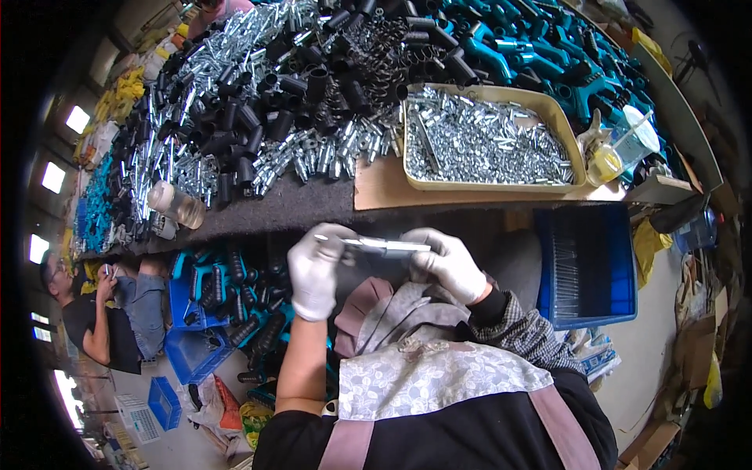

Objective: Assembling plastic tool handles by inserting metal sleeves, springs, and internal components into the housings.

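Observation:
Both of my hands wear white gloves and meet in front of the bench edge, above my lap. Between them lies a slim silver metal shaft [380,244] with a thicker middle, held roughly level. My left hand [316,270] is closed around its left end, whose thin tip shows past the fingers. The fingers of my right hand [450,265] pinch the other end. On the bench just ahead, a cream tray [496,186] holds many small silver metal pieces. Left of the tray lie loose silver metal parts [321,157] like thicker pins or sleeves.
Black tubes [243,117], springs and teal tool housings [517,55] heap the bench. A clear bottle [176,204] stands near its left edge, a plastic cup [630,137] at the right. A blue crate [587,309] sits below right; drills [227,286] fill bins at left, near a seated person [113,313].

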Tool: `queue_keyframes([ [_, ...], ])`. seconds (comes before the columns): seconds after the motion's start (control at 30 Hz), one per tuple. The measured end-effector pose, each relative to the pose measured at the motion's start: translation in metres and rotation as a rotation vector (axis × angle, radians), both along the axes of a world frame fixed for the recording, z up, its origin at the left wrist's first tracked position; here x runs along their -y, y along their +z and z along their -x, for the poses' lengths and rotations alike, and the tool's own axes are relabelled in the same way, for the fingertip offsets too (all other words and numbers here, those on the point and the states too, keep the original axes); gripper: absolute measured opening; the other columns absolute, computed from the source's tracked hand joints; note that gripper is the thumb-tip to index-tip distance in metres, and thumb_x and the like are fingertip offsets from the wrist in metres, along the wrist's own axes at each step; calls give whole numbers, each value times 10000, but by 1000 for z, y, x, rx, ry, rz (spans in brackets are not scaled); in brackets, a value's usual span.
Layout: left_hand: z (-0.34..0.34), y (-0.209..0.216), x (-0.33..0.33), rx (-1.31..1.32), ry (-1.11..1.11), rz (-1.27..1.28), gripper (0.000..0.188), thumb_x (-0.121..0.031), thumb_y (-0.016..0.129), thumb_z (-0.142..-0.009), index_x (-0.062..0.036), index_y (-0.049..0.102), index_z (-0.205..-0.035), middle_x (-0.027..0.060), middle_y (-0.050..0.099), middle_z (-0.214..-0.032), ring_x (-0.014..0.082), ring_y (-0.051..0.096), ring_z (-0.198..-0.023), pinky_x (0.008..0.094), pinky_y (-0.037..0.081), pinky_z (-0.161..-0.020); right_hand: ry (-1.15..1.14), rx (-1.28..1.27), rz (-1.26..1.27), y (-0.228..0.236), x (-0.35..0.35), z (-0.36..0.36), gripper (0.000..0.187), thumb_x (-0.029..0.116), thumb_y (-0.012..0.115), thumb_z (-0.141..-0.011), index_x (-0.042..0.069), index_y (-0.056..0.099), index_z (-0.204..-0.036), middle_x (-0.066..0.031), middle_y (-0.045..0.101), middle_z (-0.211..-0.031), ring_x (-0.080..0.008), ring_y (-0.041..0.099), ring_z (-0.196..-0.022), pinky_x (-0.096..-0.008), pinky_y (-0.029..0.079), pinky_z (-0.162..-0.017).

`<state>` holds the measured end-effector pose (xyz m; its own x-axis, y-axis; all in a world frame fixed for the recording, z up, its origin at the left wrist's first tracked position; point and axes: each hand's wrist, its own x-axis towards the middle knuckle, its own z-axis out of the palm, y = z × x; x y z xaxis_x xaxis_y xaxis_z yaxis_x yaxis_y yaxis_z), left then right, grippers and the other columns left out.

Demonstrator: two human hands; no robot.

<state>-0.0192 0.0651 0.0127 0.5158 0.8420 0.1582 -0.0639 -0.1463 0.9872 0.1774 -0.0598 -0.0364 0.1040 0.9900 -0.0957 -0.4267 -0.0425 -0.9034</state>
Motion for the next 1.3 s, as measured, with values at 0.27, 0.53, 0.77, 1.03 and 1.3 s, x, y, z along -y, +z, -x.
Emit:
queue_keyframes([
  [0.27, -17, -21, 29, 113, -451, 190, 710, -599, 621, -899, 52, 594, -1182, 163, 644, -1168, 242, 645, -1042, 373, 480, -976, 244, -546, 13, -18, 4, 37, 674, 611, 513, -962, -6, 612, -1217, -20, 545, -705, -103, 459, -558, -232, 359, -521],
  [0.53, -60, 13, -35, 245, -402, 307, 392, -403, 614, -982, -29, 542, -1074, 25, 536, -780, 157, 552, -689, 349, 533, -687, 232, -726, 102, -28, -8, 49, 501, 507, 480, -1020, 47, 556, -1204, 44, 413, -687, -57, 332, -519, -232, 287, -501],
  [0.77, -57, -19, 0, 21, -448, 140, 554, -433, 708, -911, 4, 559, -1216, 107, 674, -1038, 182, 660, -919, 303, 532, -829, 175, -735, -68, -32, -16, 28, 453, 468, 562, -983, 83, 539, -1220, 33, 449, -738, -68, 377, -547, -211, 295, -512],
  [1.03, -65, 48, -137, -126, 261, -384, 176, -165, 625, -917, -53, 595, -1050, 80, 654, -805, 224, 668, -729, 346, 542, -690, 140, -566, 75, -36, -18, 37, 386, 337, 468, -1059, -9, 588, -1182, -30, 514, -700, -134, 467, -563, -272, 391, -532],
  [1.3, -92, 49, -199, -947, 288, -706, 298, -354, 616, -861, -100, 672, -1008, 226, 698, -988, 424, 662, -963, 506, 519, -836, 137, -506, 53, -31, -14, 36, 300, 234, 487, -1041, -12, 597, -1175, -41, 540, -716, -134, 492, -591, -264, 404, -554],
])
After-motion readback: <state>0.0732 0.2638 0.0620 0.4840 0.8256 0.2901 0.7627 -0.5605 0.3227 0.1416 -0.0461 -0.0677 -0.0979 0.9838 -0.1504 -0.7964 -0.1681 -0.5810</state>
